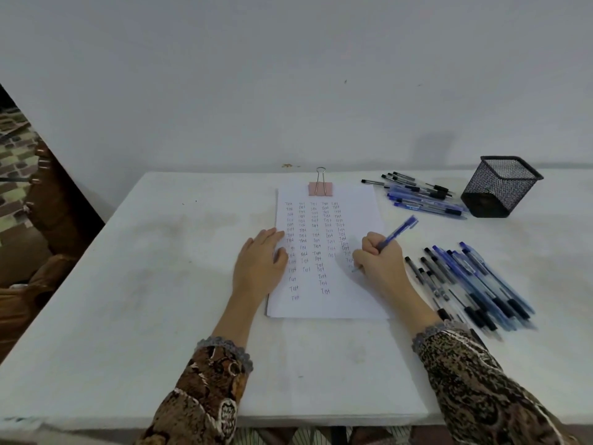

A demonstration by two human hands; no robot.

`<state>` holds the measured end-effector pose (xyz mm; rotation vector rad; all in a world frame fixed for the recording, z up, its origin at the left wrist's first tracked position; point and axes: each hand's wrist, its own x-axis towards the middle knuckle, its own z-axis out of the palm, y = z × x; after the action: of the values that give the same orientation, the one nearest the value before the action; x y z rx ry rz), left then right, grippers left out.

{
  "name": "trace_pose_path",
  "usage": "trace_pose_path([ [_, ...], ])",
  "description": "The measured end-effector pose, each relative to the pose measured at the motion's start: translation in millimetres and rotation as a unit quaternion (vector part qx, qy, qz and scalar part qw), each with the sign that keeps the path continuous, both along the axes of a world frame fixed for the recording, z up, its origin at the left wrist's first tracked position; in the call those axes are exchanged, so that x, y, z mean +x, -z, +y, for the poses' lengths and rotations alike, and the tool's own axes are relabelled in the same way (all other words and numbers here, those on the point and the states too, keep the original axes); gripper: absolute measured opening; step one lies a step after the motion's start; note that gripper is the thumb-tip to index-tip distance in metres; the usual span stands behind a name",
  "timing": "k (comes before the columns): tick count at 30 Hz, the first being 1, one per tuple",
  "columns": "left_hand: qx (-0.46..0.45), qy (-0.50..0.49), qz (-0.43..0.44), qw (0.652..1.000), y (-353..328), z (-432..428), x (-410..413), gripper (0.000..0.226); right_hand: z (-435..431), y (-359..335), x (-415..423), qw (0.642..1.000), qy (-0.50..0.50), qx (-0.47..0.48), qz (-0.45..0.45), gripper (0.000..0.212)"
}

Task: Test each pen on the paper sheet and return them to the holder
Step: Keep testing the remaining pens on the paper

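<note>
Here, blue pen [398,234] tip on paper sheet [337,305].

You wear long patterned sleeves that reach the wrist. The left sleeve [208,390] carries a brown, black and cream print with large rounded motifs. The right sleeve [481,380] shows a finer, speckled brown-and-black print. Each ends in a grey scalloped lace cuff [224,345]. Your left hand [260,264] and right hand [378,261] are bare.
</note>
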<state>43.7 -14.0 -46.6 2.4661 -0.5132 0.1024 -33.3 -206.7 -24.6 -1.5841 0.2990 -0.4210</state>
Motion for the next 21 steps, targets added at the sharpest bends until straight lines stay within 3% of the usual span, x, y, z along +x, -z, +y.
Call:
trace_pose_path([
  [6,-0.003,-0.005,-0.002,1.000,-1.6,-0.4,-1.0,0.042,4.2,-0.1,-0.2,0.999,-0.025,-0.048,0.006,0.052],
  [13,-0.006,-0.004,0.007,1.000,-5.3,0.7,-4.7,0.042,1.9,0.7,2.0,0.998,-0.040,-0.034,0.030,0.058],
  [21,-0.002,-0.001,0.007,1.000,-3.7,1.1,-3.2,0.042,1.0,1.4,-0.4,0.998,0.003,-0.066,0.017,0.052],
])
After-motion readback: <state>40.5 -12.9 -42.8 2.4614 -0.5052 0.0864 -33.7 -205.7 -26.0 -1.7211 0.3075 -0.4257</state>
